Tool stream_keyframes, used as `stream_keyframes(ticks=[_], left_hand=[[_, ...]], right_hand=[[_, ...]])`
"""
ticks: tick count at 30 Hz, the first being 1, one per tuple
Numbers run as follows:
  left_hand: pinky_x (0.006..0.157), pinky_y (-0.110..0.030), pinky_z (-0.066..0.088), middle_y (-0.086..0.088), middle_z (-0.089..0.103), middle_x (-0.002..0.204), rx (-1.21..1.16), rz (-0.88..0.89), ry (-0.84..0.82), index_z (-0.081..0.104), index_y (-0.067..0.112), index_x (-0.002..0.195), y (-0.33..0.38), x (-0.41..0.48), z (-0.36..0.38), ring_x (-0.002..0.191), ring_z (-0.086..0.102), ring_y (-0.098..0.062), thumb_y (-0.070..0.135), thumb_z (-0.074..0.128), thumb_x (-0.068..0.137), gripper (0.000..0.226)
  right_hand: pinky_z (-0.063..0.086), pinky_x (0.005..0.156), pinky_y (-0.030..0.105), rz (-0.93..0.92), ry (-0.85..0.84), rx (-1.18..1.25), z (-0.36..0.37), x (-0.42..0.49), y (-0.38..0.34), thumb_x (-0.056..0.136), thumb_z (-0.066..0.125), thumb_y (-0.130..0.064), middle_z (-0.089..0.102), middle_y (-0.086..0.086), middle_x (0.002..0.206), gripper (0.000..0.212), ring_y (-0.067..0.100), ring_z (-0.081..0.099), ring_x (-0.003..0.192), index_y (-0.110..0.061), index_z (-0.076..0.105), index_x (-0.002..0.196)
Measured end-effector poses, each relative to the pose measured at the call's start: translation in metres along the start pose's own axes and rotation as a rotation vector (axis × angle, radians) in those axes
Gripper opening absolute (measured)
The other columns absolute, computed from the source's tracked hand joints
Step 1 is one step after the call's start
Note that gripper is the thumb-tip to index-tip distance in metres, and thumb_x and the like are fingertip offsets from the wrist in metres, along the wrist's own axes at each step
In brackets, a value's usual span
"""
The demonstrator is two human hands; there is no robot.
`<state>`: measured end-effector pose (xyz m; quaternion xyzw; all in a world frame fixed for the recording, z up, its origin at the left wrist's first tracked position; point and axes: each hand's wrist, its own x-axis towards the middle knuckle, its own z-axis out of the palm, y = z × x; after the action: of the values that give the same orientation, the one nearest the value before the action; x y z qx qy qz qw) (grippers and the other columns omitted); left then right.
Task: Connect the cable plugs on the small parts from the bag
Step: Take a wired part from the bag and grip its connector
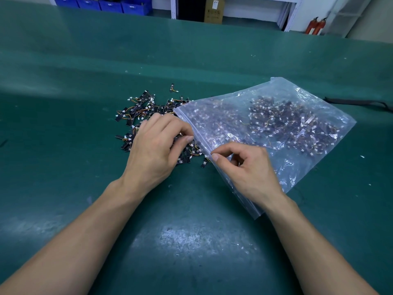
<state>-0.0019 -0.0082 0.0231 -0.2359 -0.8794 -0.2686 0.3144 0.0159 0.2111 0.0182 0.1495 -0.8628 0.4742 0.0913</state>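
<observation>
- Presently, stage: early. Going by the layout, the parts are partly tipped out, and no mated pair of plugs can be made out anywhere.
- Bag point(276, 116): clear zip type, lying flat on the right of the green table point(191, 231), with its mouth turned left. It holds the larger share of the stock, a dense dark mass of bagged parts point(287, 124).
- Loose pile point(138, 111): small black parts with orange-yellow leads and white plugs, heaped just left of the bag mouth and touching it. One stray part point(172, 88) lies apart on the far side.
- Left hand point(157, 145): over the near side of the pile, fingers curled close, tips at the bag's edge. Whether they hold a part cannot be told.
- Right hand point(248, 167): resting on the near left corner of the bag, thumb and forefinger drawn narrow into a ring. The thumb tip is beside a white plug, but a grip on it cannot be confirmed.
- Outstanding, as judged: picking out single parts, mating each plug, and working through the pile and the bagged stock, which is nearly the whole job.
- Background: blue bins point(119, 4) and fire extinguishers point(314, 25) beyond the far edge.
</observation>
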Motion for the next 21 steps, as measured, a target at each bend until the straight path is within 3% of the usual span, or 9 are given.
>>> stream_keyframes(ticks=[4, 8, 12, 15, 18, 21], left_hand=[[0.075, -0.042, 0.041, 0.011, 0.062, 0.094, 0.001, -0.010, -0.036, 0.063, 0.016, 0.095, 0.0050, -0.0009, 0.0004, 0.083, 0.049, -0.021, 0.024, 0.059, 0.099, 0.010], [0.078, -0.036, 0.035, 0.024, 0.047, 0.084, 0.054, -0.120, -0.083, 0.059, 0.019, 0.095, 0.0063, -0.0019, 0.0000, 0.087, 0.046, -0.018, 0.027, 0.055, 0.098, 0.010], [0.085, -0.040, 0.039, 0.014, 0.059, 0.093, 0.069, -0.246, -0.171, 0.058, 0.021, 0.096, 0.0022, -0.0052, 0.0007, 0.095, 0.046, -0.019, 0.023, 0.058, 0.099, 0.003], [0.075, -0.036, 0.034, 0.017, 0.053, 0.081, 0.038, -0.249, -0.102, 0.057, 0.020, 0.097, 0.0029, -0.0031, -0.0021, 0.085, 0.044, -0.015, 0.022, 0.059, 0.099, 0.003], [0.072, -0.035, 0.037, 0.015, 0.065, 0.085, -0.002, -0.262, -0.080, 0.053, 0.023, 0.099, 0.0026, -0.0025, -0.0027, 0.078, 0.051, -0.014, 0.023, 0.056, 0.100, 0.003], [0.064, -0.033, 0.042, 0.019, 0.070, 0.087, -0.091, -0.287, -0.116, 0.046, 0.031, 0.098, 0.0003, -0.0048, -0.0011, 0.064, 0.052, -0.002, 0.025, 0.053, 0.102, 0.010]], right_hand=[[0.030, 0.052, 0.008, -0.017, -0.022, 0.010, 0.0025, -0.0011, -0.0006, 0.089, 0.073, -0.023, 0.058, -0.028, 0.061, 0.011, 0.004, 0.043, 0.047, -0.028, 0.075, 0.080], [0.031, 0.052, 0.008, -0.021, -0.034, 0.020, 0.0039, -0.0019, 0.0003, 0.089, 0.073, -0.024, 0.058, -0.027, 0.062, 0.011, 0.004, 0.043, 0.047, -0.030, 0.074, 0.080], [0.031, 0.052, 0.008, -0.028, -0.042, 0.018, 0.0044, -0.0024, -0.0005, 0.088, 0.073, -0.026, 0.059, -0.027, 0.063, 0.015, 0.004, 0.042, 0.048, -0.036, 0.072, 0.078], [0.032, 0.051, 0.010, -0.036, -0.037, 0.004, 0.0049, -0.0026, -0.0013, 0.088, 0.073, -0.025, 0.058, -0.028, 0.062, 0.015, 0.004, 0.041, 0.047, -0.036, 0.072, 0.079], [0.032, 0.051, 0.011, -0.036, -0.039, -0.008, 0.0046, -0.0031, -0.0010, 0.089, 0.074, -0.024, 0.058, -0.029, 0.062, 0.015, 0.005, 0.041, 0.047, -0.035, 0.072, 0.079], [0.033, 0.050, 0.011, -0.045, -0.032, -0.026, 0.0052, -0.0034, -0.0014, 0.088, 0.075, -0.023, 0.056, -0.032, 0.060, 0.014, 0.006, 0.041, 0.047, -0.035, 0.073, 0.082]])
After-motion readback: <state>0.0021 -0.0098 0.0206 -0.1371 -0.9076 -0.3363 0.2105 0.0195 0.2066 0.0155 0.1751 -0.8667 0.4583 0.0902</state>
